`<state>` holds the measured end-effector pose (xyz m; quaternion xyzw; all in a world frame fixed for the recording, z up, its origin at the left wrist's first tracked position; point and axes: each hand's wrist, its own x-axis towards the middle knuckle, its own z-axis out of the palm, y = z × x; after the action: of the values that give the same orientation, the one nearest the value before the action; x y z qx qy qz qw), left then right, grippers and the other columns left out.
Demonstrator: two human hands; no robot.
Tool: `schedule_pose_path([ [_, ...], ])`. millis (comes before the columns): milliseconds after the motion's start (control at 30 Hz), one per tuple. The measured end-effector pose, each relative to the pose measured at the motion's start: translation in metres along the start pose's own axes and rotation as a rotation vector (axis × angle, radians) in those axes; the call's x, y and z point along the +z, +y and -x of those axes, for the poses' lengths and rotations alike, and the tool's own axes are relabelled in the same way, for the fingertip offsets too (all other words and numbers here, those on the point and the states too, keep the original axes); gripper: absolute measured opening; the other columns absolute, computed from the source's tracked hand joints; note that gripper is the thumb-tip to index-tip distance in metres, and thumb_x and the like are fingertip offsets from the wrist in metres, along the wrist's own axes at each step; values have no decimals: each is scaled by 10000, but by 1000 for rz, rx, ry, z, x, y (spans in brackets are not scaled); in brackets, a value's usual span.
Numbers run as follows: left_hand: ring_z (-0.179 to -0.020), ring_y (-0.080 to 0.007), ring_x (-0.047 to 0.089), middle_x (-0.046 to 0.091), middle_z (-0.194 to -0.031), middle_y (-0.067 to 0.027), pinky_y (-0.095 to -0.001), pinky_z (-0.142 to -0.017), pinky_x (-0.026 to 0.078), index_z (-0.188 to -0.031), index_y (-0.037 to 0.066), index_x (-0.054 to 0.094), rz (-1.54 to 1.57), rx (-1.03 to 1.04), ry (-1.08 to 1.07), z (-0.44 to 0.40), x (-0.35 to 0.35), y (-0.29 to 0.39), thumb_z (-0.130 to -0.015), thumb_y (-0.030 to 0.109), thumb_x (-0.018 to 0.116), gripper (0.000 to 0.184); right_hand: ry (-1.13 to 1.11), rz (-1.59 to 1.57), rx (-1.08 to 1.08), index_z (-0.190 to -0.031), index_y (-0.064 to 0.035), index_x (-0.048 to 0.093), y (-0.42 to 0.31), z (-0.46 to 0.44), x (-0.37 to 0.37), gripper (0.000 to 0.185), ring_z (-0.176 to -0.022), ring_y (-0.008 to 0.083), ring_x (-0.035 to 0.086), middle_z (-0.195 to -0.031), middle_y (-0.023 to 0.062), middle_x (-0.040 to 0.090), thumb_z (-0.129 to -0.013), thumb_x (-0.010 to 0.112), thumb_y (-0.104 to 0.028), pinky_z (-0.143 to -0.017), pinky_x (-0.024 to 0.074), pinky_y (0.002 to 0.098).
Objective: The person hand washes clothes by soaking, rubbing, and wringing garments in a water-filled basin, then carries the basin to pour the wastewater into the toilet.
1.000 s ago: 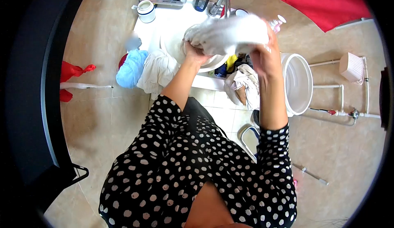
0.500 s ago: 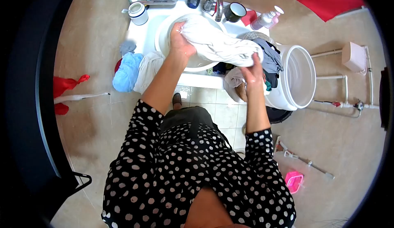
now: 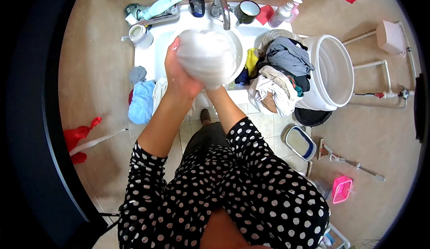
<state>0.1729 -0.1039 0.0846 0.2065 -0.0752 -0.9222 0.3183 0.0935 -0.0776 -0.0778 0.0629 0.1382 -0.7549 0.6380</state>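
A wet-looking white cloth, bunched and blurred by motion, is held up over the round white basin in the sink. My left hand wraps around its left side, thumb up. Beneath the bundle is my right hand, closed in against the cloth; its fingers are hidden behind it. The metal faucet stands just past the cloth, at the back of the sink.
Piled clothes lie on the sink's right side beside a large white bucket. A blue cloth hangs at the left edge. Along the back stand a dark bottle, an enamel mug and pump bottles.
The white cloth went from stretched out between my hands to a compact bundle. My right hand moved left, from the cloth's far end to beside my left hand. The camera view shifted.
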Motion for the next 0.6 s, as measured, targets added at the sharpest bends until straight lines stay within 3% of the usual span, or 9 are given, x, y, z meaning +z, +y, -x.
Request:
schedule_pose_path([
  [33, -1143, -291, 557, 587, -1244, -95, -470, -1016, 414, -1215, 110, 569, -7, -58, -68, 5, -13, 1, -952, 416, 388, 441, -4, -12, -16, -1334, -103, 457, -2, 0, -3, 505, -1186, 288, 521, -1321, 97, 524, -972, 411, -453, -1007, 428, 473],
  [167, -1167, -286, 539, 561, -1280, -115, -445, -1024, 411, -1264, 67, 536, -98, -85, 110, 16, -41, 5, -928, 421, 419, 502, 10, -23, -82, -1298, -91, 490, -17, -2, -14, 474, -1150, 282, 545, -1278, 103, 554, -967, 440, -427, -988, 445, 453],
  [367, -1145, -284, 559, 561, -1276, -126, -405, -1006, 435, -1284, 47, 521, -331, -275, 82, 4, -62, 22, -902, 407, 478, 527, 61, 50, -92, -1246, -74, 539, -68, -16, -28, 428, -1097, 273, 581, -1215, 111, 599, -960, 483, -388, -960, 471, 424],
  [467, -1149, -322, 552, 526, -1290, -202, -413, -997, 450, -1326, -8, 454, -695, -268, 176, 3, -56, 14, -868, 410, 569, 630, 83, 112, -27, -1219, -65, 564, -86, -16, -27, 405, -1070, 268, 599, -1183, 115, 621, -957, 505, -368, -945, 484, 409],
  [600, -1113, -311, 573, 539, -1255, -228, -392, -944, 469, -1327, -53, 429, -1143, -402, 69, -16, -54, 13, -827, 438, 632, 729, 75, 293, 76, -1166, -25, 586, -112, -41, -42, 369, -899, 264, 673, -1085, 140, 657, -916, 601, -295, -824, 557, 394],
])
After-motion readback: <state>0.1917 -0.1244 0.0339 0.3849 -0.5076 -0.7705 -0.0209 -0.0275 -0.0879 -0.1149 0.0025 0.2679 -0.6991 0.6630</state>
